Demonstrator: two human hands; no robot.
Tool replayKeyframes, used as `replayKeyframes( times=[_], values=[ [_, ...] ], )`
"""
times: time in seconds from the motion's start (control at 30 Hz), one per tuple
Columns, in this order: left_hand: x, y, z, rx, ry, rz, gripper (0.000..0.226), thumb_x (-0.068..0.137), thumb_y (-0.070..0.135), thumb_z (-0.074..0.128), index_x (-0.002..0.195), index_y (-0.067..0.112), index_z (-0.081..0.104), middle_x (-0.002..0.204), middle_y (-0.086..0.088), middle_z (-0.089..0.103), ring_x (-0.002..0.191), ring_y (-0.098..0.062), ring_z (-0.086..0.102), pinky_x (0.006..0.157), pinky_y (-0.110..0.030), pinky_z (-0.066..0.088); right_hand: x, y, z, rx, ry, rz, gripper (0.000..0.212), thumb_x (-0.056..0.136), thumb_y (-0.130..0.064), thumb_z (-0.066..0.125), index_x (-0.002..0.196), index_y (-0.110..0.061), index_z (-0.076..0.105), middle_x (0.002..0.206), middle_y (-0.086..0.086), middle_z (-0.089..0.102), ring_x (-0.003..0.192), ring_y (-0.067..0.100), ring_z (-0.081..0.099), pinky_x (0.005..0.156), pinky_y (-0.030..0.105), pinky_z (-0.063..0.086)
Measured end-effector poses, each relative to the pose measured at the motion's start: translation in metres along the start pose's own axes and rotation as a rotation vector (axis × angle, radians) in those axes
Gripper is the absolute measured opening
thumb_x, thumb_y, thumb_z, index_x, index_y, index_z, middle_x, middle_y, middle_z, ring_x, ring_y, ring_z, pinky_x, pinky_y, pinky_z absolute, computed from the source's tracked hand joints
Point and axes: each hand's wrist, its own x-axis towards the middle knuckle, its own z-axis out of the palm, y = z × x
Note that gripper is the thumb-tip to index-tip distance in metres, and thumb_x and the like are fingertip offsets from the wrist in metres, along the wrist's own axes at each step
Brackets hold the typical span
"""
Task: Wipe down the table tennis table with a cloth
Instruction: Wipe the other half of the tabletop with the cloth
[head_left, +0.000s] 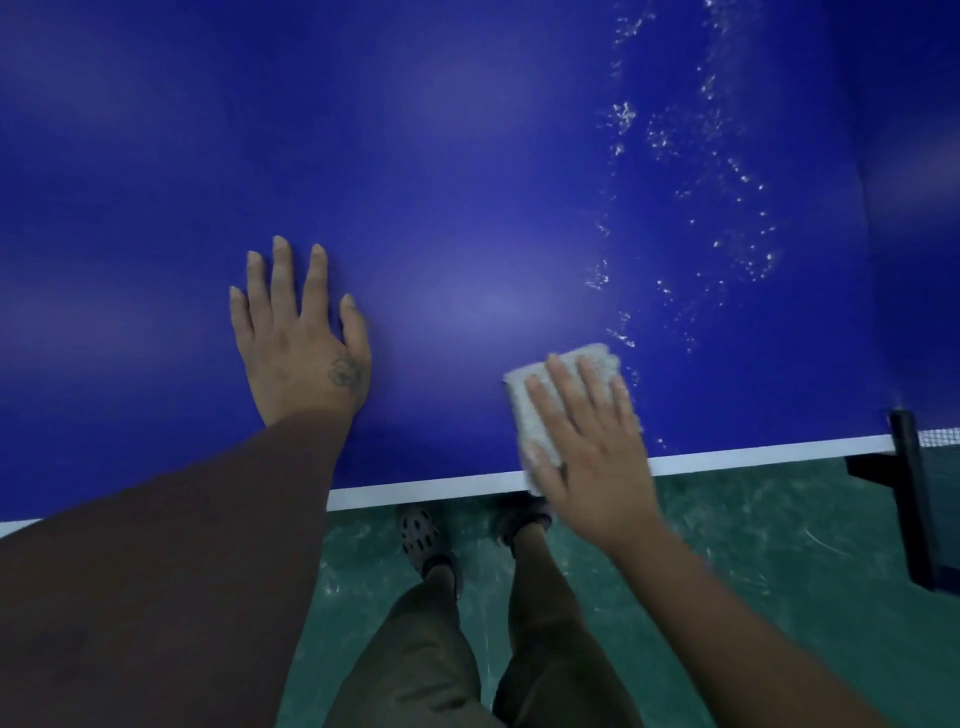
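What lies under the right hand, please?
Under the right hand lies a folded light cloth, pressed flat on the blue table at its white edge. The hand covers much of the cloth, and the table surface beneath the cloth cannot be seen.

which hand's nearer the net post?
Right. The right hand presses the cloth at the near edge of the table, left of the net post with a gap between. The left hand lies flat on the table, farther left.
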Motion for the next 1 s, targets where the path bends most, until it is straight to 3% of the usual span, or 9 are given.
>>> replayKeyframes(
  times=[0.1, 0.17, 0.37, 0.5, 0.6, 0.7, 0.83, 1.0],
  values=[
    [0.001, 0.002, -0.002, 0.003, -0.025, -0.004, 0.060, 0.114, 0.044, 0.033, 0.170, 0.021, 0.036, 0.181, -0.006, 0.021, 0.168, -0.029, 0.012, 0.137, -0.050, 0.006, -0.023, 0.043, -0.009, -0.026, -0.015, 0.119, 0.067, 0.113, -0.053, 0.020, 0.171, -0.019, 0.026, 0.180, 0.003, 0.012, 0.167, 0.031, 0.007, 0.130, 0.065, 0.017],
    [0.000, 0.005, -0.002, 0.016, -0.040, 0.001, 0.059, 0.115, 0.042, 0.034, 0.170, 0.019, 0.034, 0.181, -0.007, 0.020, 0.168, -0.030, 0.011, 0.137, -0.050, 0.006, -0.014, 0.032, -0.006, -0.026, 0.004, 0.153, 0.068, 0.112, -0.052, 0.023, 0.171, -0.018, 0.024, 0.180, 0.006, 0.012, 0.167, 0.033, 0.006, 0.131, 0.065, 0.014],
    [0.008, 0.037, 0.000, -0.008, -0.032, 0.016, 0.054, 0.116, 0.030, 0.036, 0.166, 0.011, 0.043, 0.175, -0.015, 0.033, 0.166, -0.039, 0.019, 0.135, -0.056, 0.011, 0.060, -0.030, 0.007, 0.041, 0.082, -0.046, 0.064, 0.111, -0.049, 0.036, 0.169, -0.021, 0.033, 0.178, 0.005, 0.022, 0.166, 0.031, 0.014, 0.132, 0.059, 0.017],
    [0.027, 0.096, 0.012, -0.075, -0.039, 0.125, 0.056, 0.115, 0.032, 0.037, 0.168, 0.013, 0.039, 0.176, -0.013, 0.032, 0.166, -0.036, 0.019, 0.136, -0.052, 0.012, 0.054, 0.022, -0.004, 0.020, 0.058, -0.053, 0.066, 0.109, -0.048, 0.043, 0.169, -0.023, 0.031, 0.179, 0.001, 0.019, 0.167, 0.027, 0.010, 0.132, 0.058, 0.017],
    [0.034, 0.125, 0.027, -0.039, -0.049, 0.130, 0.059, 0.116, 0.038, 0.031, 0.171, 0.018, 0.031, 0.180, -0.010, 0.022, 0.168, -0.033, 0.013, 0.136, -0.052, 0.010, 0.028, 0.064, -0.011, -0.016, 0.045, 0.048, 0.066, 0.112, -0.049, 0.033, 0.171, -0.021, 0.024, 0.180, 0.003, 0.012, 0.167, 0.029, 0.006, 0.134, 0.058, 0.011],
    [0.033, 0.129, 0.039, 0.016, -0.021, 0.104, 0.059, 0.117, 0.044, 0.025, 0.172, 0.023, 0.028, 0.181, -0.007, 0.019, 0.169, -0.031, 0.010, 0.136, -0.053, 0.009, 0.030, 0.054, -0.009, -0.019, 0.017, 0.058, 0.067, 0.111, -0.044, 0.031, 0.172, -0.020, 0.019, 0.181, 0.005, 0.008, 0.167, 0.031, 0.003, 0.133, 0.060, 0.009],
    [0.035, 0.127, 0.043, 0.028, 0.001, 0.104, 0.060, 0.117, 0.047, 0.025, 0.172, 0.024, 0.029, 0.181, -0.006, 0.020, 0.169, -0.029, 0.010, 0.136, -0.053, 0.011, 0.093, 0.030, -0.010, 0.037, 0.006, -0.061, 0.066, 0.109, -0.038, 0.034, 0.172, -0.021, 0.021, 0.180, 0.005, 0.010, 0.167, 0.031, 0.003, 0.133, 0.059, 0.011],
    [0.033, 0.126, 0.046, 0.027, 0.040, 0.106, 0.058, 0.116, 0.044, 0.033, 0.170, 0.024, 0.034, 0.179, -0.006, 0.025, 0.168, -0.029, 0.014, 0.136, -0.052, 0.013, 0.132, 0.080, -0.022, -0.002, 0.026, 0.000, 0.067, 0.107, -0.035, 0.036, 0.171, -0.020, 0.023, 0.180, 0.006, 0.011, 0.167, 0.030, 0.004, 0.133, 0.058, 0.011]
  ],
)
